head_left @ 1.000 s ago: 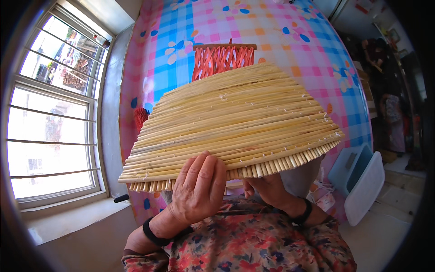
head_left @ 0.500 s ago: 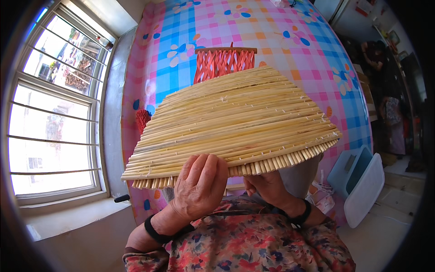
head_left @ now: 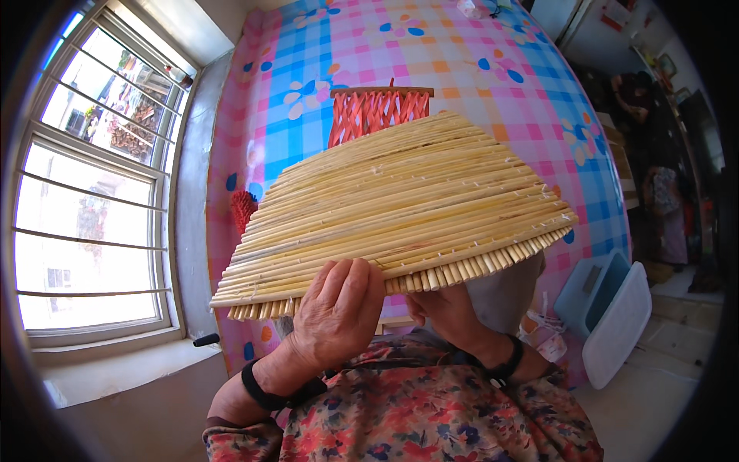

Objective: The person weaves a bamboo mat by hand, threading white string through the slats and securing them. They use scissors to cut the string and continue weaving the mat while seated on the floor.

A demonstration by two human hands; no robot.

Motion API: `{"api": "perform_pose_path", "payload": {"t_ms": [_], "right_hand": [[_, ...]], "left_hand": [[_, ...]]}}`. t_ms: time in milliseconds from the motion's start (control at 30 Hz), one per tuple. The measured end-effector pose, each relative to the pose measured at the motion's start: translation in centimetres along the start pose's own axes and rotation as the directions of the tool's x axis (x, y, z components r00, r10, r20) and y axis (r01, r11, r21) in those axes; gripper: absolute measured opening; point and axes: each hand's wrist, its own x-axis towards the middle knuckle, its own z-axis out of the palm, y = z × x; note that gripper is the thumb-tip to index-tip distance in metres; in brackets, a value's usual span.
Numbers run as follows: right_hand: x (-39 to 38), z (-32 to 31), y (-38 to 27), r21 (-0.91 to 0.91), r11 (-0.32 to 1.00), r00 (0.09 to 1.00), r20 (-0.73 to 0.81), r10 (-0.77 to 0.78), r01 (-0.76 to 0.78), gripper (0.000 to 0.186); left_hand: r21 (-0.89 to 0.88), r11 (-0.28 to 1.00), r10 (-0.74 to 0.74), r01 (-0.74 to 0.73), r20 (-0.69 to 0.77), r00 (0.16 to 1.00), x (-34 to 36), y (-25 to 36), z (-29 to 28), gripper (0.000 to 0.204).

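Observation:
A stiff mat (head_left: 400, 200) of pale yellow plant stalks, sewn with short white stitches, lies tilted in front of me. Shorter stalk ends from a crosswise layer underneath stick out along its near edge. My left hand (head_left: 339, 312) grips that edge left of the middle, knuckles on top and thumb out of sight. Just below the same edge, my right hand (head_left: 454, 316) is curled closed, its fingers partly covered by the mat. What those fingers hold, if anything, I cannot make out.
Beyond the mat, a wooden frame with red woven strips (head_left: 381, 108) rests on a checked, flowered sheet (head_left: 454, 69). A red knobbly thing (head_left: 243, 208) sits left. A blue-grey bin (head_left: 589, 289) and white lid (head_left: 617, 327) stand right. Barred windows (head_left: 92, 231) line the left; another person (head_left: 635, 96) is far right.
The mat has shifted slightly, its right corner a little lower and further left. My right hand has moved slightly up and left under the edge. My left hand keeps its grip.

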Motion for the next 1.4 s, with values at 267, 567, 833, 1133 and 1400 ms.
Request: {"api": "perform_pose_path", "payload": {"t_ms": [267,567,833,1133,1400], "right_hand": [[0.4,0.6,-2.2,-0.015,0.988,0.988,0.017,0.153,-0.153,0.014],[1.1,1.7,-2.8,0.252,0.950,0.981,-0.014,0.196,-0.186,0.017],[1.6,1.9,-2.1,0.472,0.861,0.962,-0.084,0.261,-0.192,0.014],[-3.3,0.9,-3.4,-0.180,0.981,0.993,-0.102,0.051,-0.069,0.026],[-3.0,2.7,-9.4,-0.830,0.312,0.882,0.395,-0.255,0.462,0.010]], "left_hand": [[0.023,0.999,0.030,-0.030,-0.008,1.000,0.0,0.0,0.1,0.040],[0.018,1.000,0.018,-0.018,-0.012,1.000,-0.3,0.2,0.0,0.038],[0.030,0.999,-0.020,0.024,-0.103,0.995,-0.5,0.4,1.0,0.027],[0.069,0.998,0.029,-0.015,-0.204,0.979,-1.7,-0.6,0.3,0.023],[0.042,0.998,0.060,-0.053,-0.213,0.975,-5.5,-0.7,0.7,0.027]]}}
